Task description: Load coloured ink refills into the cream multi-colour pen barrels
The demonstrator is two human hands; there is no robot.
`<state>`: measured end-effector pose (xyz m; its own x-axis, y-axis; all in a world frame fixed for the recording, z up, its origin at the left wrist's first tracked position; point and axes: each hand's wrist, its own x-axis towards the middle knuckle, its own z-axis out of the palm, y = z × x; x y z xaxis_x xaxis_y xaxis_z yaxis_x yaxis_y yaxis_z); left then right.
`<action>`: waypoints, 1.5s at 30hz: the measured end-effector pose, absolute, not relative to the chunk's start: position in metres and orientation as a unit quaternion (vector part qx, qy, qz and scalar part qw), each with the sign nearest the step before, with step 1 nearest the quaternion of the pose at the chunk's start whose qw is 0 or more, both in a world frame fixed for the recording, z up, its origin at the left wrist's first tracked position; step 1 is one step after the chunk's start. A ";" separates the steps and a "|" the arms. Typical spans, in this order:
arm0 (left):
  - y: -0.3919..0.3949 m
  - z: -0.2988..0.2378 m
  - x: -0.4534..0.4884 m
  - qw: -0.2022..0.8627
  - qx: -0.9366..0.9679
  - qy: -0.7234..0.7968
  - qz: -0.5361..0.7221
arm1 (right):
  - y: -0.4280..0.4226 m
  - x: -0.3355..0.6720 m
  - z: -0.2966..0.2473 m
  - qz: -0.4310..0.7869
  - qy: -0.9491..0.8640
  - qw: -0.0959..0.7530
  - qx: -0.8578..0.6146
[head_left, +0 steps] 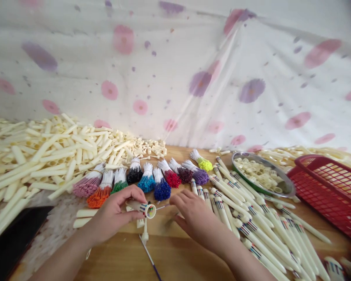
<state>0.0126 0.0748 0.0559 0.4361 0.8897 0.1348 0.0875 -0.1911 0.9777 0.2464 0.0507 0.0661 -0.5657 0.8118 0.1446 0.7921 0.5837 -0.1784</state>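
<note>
My left hand point(114, 212) is closed around a cream plastic pen barrel point(143, 207) with its open end pointing right; coloured refills show inside. Just right of that opening, my right hand point(194, 215) pinches a thin refill point(163, 206) aimed at the barrel. Behind the hands lies a row of bundled thin refills in pink point(87, 183), orange point(101, 193), green, black, blue point(161, 185), red, purple and yellow-green point(203, 160). To the right lie several finished barrels with coloured bands point(260, 230).
A large heap of empty cream barrels point(38, 152) fills the left. A metal dish of small cream rings point(261, 175) and a red plastic basket point(330, 191) sit at the right. A loose purple refill point(149, 257) lies on the wooden table point(175, 257). Spotted cloth hangs behind.
</note>
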 end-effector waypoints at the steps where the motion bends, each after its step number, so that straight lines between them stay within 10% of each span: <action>1: 0.074 0.056 0.014 0.523 0.665 0.379 0.375 | 0.045 0.246 0.075 0.048 -0.884 0.189 -0.426; 5: 0.072 0.054 0.017 0.538 0.664 0.391 0.342 | 0.024 0.243 0.099 0.065 -0.900 0.334 -0.274; 45: 0.069 0.052 0.027 0.516 0.650 0.439 0.344 | 0.034 0.231 0.074 0.130 -0.883 0.308 -0.330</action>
